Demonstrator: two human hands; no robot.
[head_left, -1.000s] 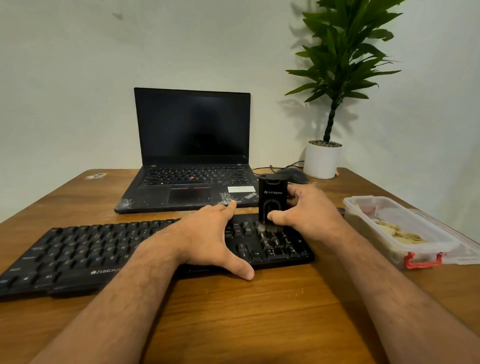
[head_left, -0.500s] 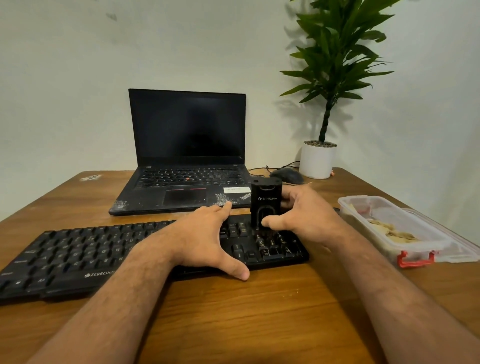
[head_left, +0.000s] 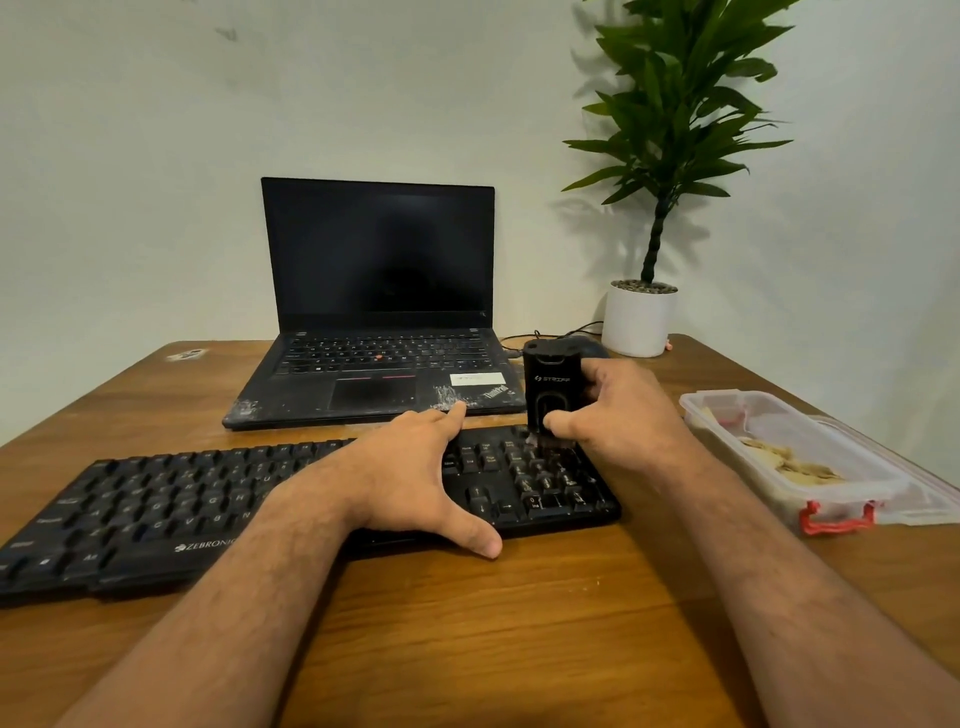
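1. Now the right hand (head_left: 628, 415) grips a small black brush (head_left: 548, 384), bristles down on the far right keys of the keyboard (head_left: 156, 512).
2. The left hand (head_left: 410, 467) lies spread flat on the keyboard, pressing it down.
3. This looks like the brushing step; next, sweep softly along the keys.

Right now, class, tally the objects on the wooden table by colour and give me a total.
Black: 4 (laptop, keyboard, cleaning brush, mouse)
White: 1 (plant pot)
Clear: 1 (plastic box with red clasp)
Total: 6
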